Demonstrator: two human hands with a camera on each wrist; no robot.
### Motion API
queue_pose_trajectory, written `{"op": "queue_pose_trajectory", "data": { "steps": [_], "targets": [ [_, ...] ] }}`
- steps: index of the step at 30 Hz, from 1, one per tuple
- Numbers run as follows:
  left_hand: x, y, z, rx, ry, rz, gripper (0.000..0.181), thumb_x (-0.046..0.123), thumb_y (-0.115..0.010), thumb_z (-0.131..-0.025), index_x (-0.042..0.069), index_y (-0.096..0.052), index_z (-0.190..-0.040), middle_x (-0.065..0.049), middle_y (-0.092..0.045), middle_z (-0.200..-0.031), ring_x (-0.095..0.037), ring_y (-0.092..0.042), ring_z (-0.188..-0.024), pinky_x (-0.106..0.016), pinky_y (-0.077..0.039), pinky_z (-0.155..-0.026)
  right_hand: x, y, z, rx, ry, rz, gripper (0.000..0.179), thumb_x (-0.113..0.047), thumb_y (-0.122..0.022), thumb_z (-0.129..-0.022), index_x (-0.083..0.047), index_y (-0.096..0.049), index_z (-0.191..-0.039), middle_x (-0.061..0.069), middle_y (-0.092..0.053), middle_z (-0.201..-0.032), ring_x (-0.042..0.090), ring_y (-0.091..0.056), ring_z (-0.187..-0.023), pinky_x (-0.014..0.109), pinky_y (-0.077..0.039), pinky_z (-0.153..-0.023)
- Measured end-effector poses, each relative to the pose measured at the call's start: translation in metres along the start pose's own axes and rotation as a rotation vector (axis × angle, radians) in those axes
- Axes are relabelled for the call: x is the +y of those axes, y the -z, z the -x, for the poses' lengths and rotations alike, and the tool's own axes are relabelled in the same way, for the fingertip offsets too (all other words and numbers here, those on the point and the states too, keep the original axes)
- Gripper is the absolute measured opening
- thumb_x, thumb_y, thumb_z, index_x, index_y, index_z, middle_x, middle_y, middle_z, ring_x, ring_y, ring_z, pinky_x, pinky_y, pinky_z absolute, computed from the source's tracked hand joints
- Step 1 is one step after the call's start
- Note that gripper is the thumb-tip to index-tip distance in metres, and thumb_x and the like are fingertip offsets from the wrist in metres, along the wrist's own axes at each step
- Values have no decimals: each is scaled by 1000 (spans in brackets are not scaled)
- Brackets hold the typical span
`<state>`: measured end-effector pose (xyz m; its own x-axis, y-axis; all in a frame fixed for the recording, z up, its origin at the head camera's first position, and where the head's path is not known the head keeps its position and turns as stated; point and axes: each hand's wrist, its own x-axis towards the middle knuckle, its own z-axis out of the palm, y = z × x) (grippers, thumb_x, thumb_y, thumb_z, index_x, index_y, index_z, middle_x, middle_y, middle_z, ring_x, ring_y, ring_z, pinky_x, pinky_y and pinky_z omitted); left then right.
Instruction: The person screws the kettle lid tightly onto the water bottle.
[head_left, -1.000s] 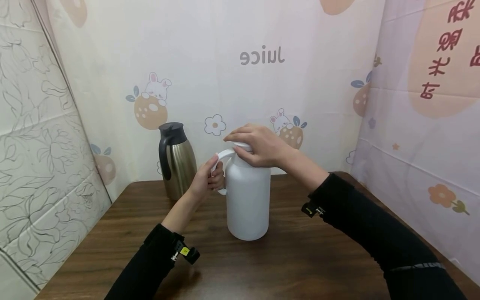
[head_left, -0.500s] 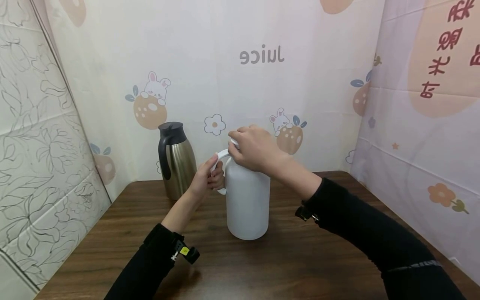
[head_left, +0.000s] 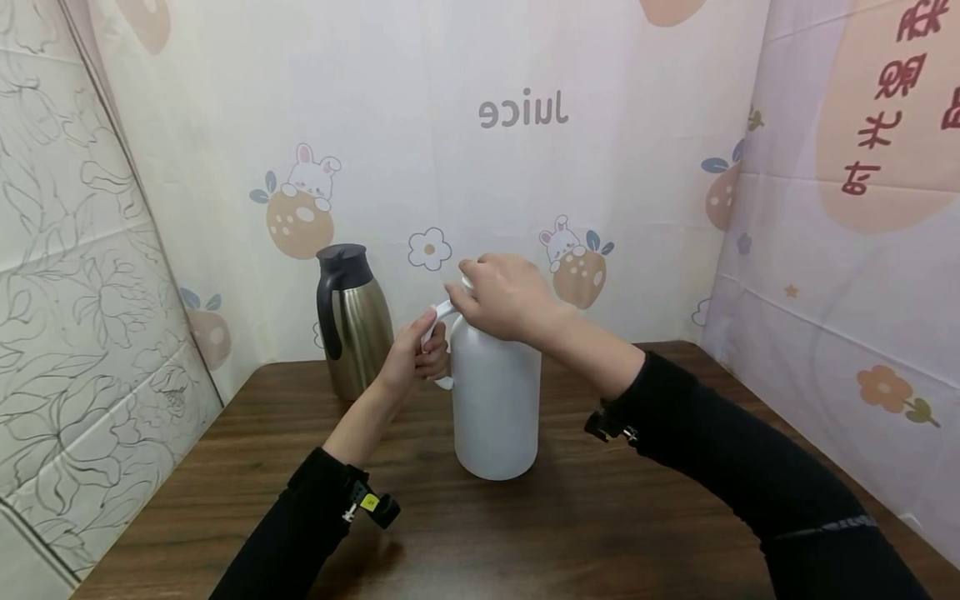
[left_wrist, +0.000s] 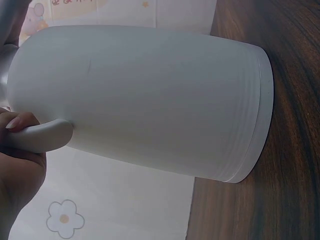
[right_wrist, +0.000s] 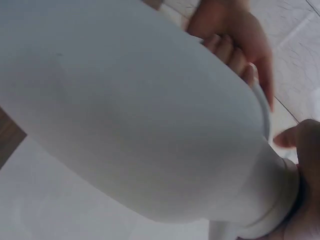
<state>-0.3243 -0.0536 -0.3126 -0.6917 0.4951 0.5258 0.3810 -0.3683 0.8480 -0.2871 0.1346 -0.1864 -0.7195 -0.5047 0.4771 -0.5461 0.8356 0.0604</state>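
A white vacuum jug (head_left: 495, 408) stands upright on the wooden table. My left hand (head_left: 415, 350) grips its white handle (head_left: 445, 308), fingers wrapped through the loop and thumb along the top. My right hand (head_left: 506, 296) lies over the jug's top and holds the lid (head_left: 468, 283), with the thumb reaching toward the handle. Most of the lid is hidden under that hand. In the right wrist view the fingers curl about the lid end beyond the jug's neck (right_wrist: 250, 187). The left wrist view shows the jug's base (left_wrist: 262, 110) on the table.
Behind and to the left stands a gold-coloured steel vacuum jug (head_left: 360, 333) with a black lid and handle. Printed curtains (head_left: 420, 125) enclose the brown wooden table (head_left: 480, 542) at the back and both sides.
My right hand has turned on the jug's top, its fingers curling in over the lid and its wrist shifting left. The left hand and the jug have stayed put.
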Motion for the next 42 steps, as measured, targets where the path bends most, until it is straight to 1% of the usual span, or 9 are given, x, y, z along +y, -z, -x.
{"op": "queue_pose_trajectory", "data": {
  "steps": [2,5,9,12,17,22,30,39,42],
  "targets": [
    [0,0,0,-4,-1,2,51,45,-31,-115,22,-37,-70,15,-36,-51,-8,-26,-44,-38,-13,-52,3,7,-1,-52,9,-51,57,-50,-46,-110,-7,-64,-143,12,-69,-135,31,-65,-124,48,-54,-98],
    [0,-1,0,-8,-6,-2,51,44,-30,-115,21,-36,-71,15,-36,-52,-9,-25,-44,-37,-15,-51,9,15,-2,-67,57,-130,58,-54,-46,-110,-12,-64,-146,9,-64,-146,29,-57,-138,48,-46,-112],
    [0,0,0,0,-10,-12,51,45,-30,-115,21,-36,-71,14,-35,-52,-10,-25,-44,-36,-15,-51,22,14,-7,36,161,-177,47,-49,-52,-108,-15,-73,-134,5,-70,-137,25,-62,-132,45,-48,-109],
    [-1,0,1,6,-7,-9,50,44,-30,-116,20,-36,-71,14,-35,-53,-10,-26,-45,-38,-14,-52,36,7,-11,98,278,-198,36,-42,-59,-106,-15,-78,-122,2,-74,-126,24,-66,-123,44,-51,-103],
    [-3,-1,2,8,16,17,51,43,-30,-116,20,-37,-70,13,-36,-53,-8,-28,-45,-38,-14,-52,58,-6,-15,99,476,-286,29,-32,-67,-103,-13,-78,-121,3,-75,-125,23,-67,-121,45,-52,-103],
    [-2,-2,2,13,20,14,51,45,-30,-116,21,-38,-71,14,-35,-53,-7,-29,-45,-33,-16,-49,67,-16,-16,120,544,-401,29,-28,-67,-102,-12,-77,-124,3,-76,-123,20,-69,-118,43,-54,-98],
    [-1,-2,2,21,21,23,51,45,-32,-115,21,-38,-70,14,-36,-53,-5,-29,-45,-29,-18,-48,62,-19,-15,137,494,-398,28,-26,-65,-104,-12,-77,-124,6,-76,-121,21,-70,-116,43,-55,-97],
    [2,-2,1,20,11,40,52,47,-34,-115,21,-37,-70,14,-35,-52,-6,-27,-44,-32,-16,-49,41,-14,-9,109,256,-280,35,-34,-58,-106,-13,-77,-127,5,-76,-123,22,-69,-117,41,-56,-95],
    [2,-2,2,19,13,36,51,47,-34,-115,21,-37,-70,15,-35,-52,-6,-28,-44,-31,-16,-48,34,-12,-6,97,179,-240,37,-34,-55,-106,-13,-77,-127,6,-75,-123,22,-69,-113,40,-56,-90]
  ]
}}
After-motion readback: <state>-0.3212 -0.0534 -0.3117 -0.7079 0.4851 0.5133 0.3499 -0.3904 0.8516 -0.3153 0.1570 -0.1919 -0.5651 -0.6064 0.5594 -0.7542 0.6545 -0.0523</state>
